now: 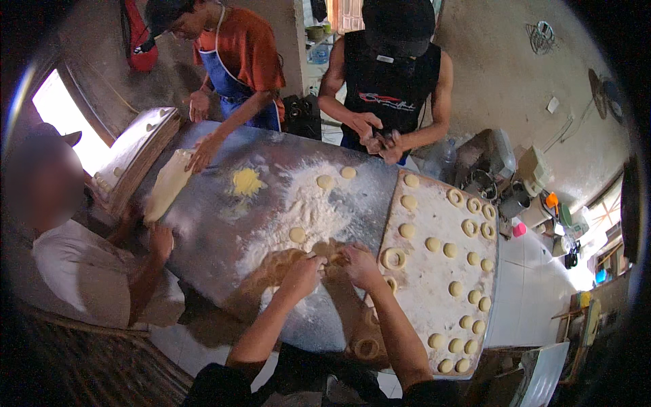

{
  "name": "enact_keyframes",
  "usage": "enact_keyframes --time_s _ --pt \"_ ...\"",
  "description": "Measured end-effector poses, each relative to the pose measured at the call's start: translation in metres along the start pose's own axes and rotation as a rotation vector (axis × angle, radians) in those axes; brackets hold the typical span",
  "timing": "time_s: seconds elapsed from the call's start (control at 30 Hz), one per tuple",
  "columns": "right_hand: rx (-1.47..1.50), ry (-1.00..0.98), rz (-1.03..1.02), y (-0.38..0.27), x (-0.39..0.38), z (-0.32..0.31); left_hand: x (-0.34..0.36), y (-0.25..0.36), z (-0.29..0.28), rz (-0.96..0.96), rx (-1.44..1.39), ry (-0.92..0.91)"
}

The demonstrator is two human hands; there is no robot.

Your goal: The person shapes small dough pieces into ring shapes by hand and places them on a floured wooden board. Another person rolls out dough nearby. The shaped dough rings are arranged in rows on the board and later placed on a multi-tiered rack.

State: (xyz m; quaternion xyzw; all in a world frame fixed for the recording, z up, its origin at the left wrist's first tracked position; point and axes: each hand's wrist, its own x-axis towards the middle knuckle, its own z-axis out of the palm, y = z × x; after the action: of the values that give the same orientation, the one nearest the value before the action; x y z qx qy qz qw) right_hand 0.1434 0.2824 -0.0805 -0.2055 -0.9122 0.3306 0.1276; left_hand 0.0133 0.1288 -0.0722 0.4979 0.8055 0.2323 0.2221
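Note:
My left hand (305, 271) and my right hand (359, 268) are close together at the near middle of the grey metal table (217, 271), low over spilled flour (312, 210). Both have their fingers curled and pinched; what lies between them is shadowed and too small to make out, possibly dough. Just beyond my left hand a round dough piece (297, 235) sits in the flour, with two more rounds (337, 178) farther back. Right of my right hand lies a floured board (434, 203) bearing several dough rounds (456, 289) and rings (393, 258).
A yellow powder pile (247, 182) is left of centre. Co-workers stand left (88, 271), back left (244, 61) and back centre (386, 81); dough (169, 183) is handled at left beside stacked boards (139, 152). Buckets and containers (515, 190) crowd the right wall.

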Motion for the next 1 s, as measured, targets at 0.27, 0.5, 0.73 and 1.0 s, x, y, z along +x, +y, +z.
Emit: enact_keyframes --time_s 0.27,0.5,0.73,1.0 --pt "-0.190 -0.079 0.115 -0.016 0.056 0.024 0.013 -0.029 0.010 -0.135 -0.236 0.368" --pt "0.832 0.014 0.230 -0.051 0.027 -0.012 0.016 -0.008 -0.038 -0.029 -0.741 0.194" --pt "0.460 0.210 0.146 -0.088 0.019 -0.018 -0.007 0.013 -0.074 0.128 -0.702 0.248" --pt "1.063 0.094 0.109 -0.076 0.023 0.020 0.004 0.014 -0.040 0.227 -0.342 0.647"
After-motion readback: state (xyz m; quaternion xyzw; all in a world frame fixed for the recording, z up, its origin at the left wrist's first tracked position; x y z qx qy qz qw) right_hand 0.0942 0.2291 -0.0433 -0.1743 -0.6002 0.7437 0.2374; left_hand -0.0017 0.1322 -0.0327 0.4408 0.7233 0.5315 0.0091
